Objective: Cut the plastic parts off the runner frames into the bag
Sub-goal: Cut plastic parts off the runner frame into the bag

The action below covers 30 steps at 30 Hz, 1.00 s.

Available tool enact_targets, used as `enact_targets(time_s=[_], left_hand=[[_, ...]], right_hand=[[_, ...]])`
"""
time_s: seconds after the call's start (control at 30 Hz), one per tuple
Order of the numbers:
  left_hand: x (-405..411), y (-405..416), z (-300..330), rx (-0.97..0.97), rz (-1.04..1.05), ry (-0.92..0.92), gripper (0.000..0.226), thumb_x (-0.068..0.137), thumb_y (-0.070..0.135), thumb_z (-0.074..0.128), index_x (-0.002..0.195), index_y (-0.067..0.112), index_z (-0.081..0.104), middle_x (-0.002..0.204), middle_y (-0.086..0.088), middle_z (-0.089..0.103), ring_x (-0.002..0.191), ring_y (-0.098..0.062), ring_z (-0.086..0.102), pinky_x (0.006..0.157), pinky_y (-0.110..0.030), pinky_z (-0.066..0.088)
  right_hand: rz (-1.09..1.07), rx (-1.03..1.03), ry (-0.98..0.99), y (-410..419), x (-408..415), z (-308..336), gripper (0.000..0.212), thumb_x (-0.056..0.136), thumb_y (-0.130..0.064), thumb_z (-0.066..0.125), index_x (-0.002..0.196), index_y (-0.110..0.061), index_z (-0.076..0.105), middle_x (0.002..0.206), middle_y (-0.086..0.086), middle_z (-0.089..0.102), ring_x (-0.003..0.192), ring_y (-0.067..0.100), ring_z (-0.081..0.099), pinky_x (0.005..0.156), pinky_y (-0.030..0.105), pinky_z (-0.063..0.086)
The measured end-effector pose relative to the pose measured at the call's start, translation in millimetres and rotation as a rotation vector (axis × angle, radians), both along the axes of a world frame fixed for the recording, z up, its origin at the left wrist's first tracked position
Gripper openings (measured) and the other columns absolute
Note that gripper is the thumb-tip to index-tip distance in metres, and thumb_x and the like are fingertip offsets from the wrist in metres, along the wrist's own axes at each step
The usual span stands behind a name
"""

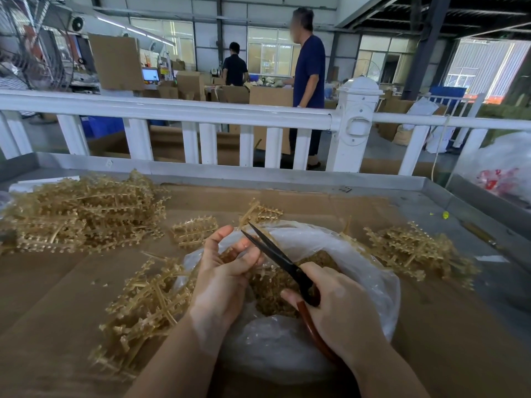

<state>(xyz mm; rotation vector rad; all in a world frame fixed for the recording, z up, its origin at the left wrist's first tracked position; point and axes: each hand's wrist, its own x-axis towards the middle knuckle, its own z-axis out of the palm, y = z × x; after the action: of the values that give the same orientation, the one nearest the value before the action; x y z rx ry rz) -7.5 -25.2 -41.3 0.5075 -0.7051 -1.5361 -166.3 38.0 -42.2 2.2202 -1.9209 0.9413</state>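
Observation:
A clear plastic bag [359, 254] lies open in front of me, part-filled with small tan cut parts [270, 297]. My right hand [339, 305] grips black scissors [275, 257] with reddish-brown handles, blades slightly apart and pointing up-left over the bag. My left hand [224, 271] hovers over the bag's left side, its fingers curled round a small tan runner piece next to the blades; the piece is mostly hidden. Tan runner frames lie in a big pile [83, 216] at far left, in a heap [149, 308] near my left forearm and in another [413, 251] right of the bag.
Brown cardboard [57, 282] covers the metal table [431, 191]. Two loose frames [195, 231] lie behind the bag. A white railing [201, 113] runs beyond the table; two people stand past it among cardboard boxes. A clear sack [500, 168] sits at far right.

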Motion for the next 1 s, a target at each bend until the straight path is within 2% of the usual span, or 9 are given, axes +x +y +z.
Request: enact_targets(time_s=[0.17, 0.33, 0.5, 0.67, 0.8, 1.0], left_hand=[[-0.6, 0.0, 0.0, 0.029, 0.04, -0.012, 0.057, 0.062, -0.014, 0.058, 0.106, 0.022, 0.054, 0.062, 0.002, 0.065, 0.061, -0.01, 0.066, 0.057, -0.022, 0.056], [0.0, -0.6, -0.5, 0.052, 0.082, -0.025, 0.055, 0.069, -0.019, 0.054, 0.106, 0.021, 0.054, 0.062, 0.001, 0.064, 0.06, -0.011, 0.067, 0.055, -0.021, 0.055], [0.5, 0.8, -0.4, 0.05, 0.077, -0.036, 0.058, 0.062, -0.015, 0.058, 0.107, 0.023, 0.055, 0.064, 0.0, 0.064, 0.061, -0.012, 0.067, 0.055, -0.022, 0.055], [-0.7, 1.7, 0.4, 0.063, 0.077, -0.022, 0.057, 0.063, -0.015, 0.058, 0.106, 0.022, 0.055, 0.068, -0.004, 0.065, 0.062, -0.013, 0.067, 0.057, -0.022, 0.056], [-1.0, 2.5, 1.5, 0.058, 0.082, -0.021, 0.059, 0.057, -0.01, 0.061, 0.106, 0.021, 0.054, 0.067, -0.003, 0.066, 0.062, -0.011, 0.067, 0.057, -0.021, 0.055], [-0.3, 1.2, -1.1, 0.067, 0.086, -0.035, 0.055, 0.065, -0.016, 0.059, 0.105, 0.021, 0.054, 0.067, -0.002, 0.065, 0.061, -0.011, 0.066, 0.057, -0.021, 0.055]], right_hand=[[-0.006, 0.02, -0.009, -0.8, -0.8, -2.8, 0.039, 0.079, -0.063, 0.048, 0.103, -0.034, 0.06, 0.084, -0.013, 0.059, 0.083, 0.007, 0.053, 0.073, 0.021, 0.042], [-0.01, 0.017, 0.002, 0.1, 0.6, -2.3, 0.036, 0.079, -0.06, 0.053, 0.101, -0.033, 0.061, 0.078, -0.013, 0.056, 0.077, 0.007, 0.051, 0.067, 0.018, 0.035], [0.007, 0.014, -0.007, 0.1, 0.9, -1.1, 0.031, 0.078, -0.06, 0.057, 0.089, -0.031, 0.059, 0.068, -0.012, 0.05, 0.067, 0.006, 0.047, 0.058, 0.013, 0.029], [0.005, 0.006, 0.009, -0.3, 0.8, -0.4, 0.03, 0.077, -0.056, 0.064, 0.089, -0.029, 0.063, 0.068, -0.009, 0.056, 0.065, 0.01, 0.054, 0.059, 0.023, 0.042], [0.003, 0.0, -0.005, 0.6, 0.7, 0.1, 0.031, 0.077, -0.056, 0.064, 0.089, -0.028, 0.064, 0.068, -0.009, 0.057, 0.065, 0.011, 0.056, 0.058, 0.024, 0.043], [0.018, 0.019, 0.01, 0.5, 1.4, 1.5, 0.033, 0.08, -0.058, 0.06, 0.093, -0.028, 0.063, 0.07, -0.011, 0.058, 0.067, 0.009, 0.055, 0.059, 0.021, 0.035]])
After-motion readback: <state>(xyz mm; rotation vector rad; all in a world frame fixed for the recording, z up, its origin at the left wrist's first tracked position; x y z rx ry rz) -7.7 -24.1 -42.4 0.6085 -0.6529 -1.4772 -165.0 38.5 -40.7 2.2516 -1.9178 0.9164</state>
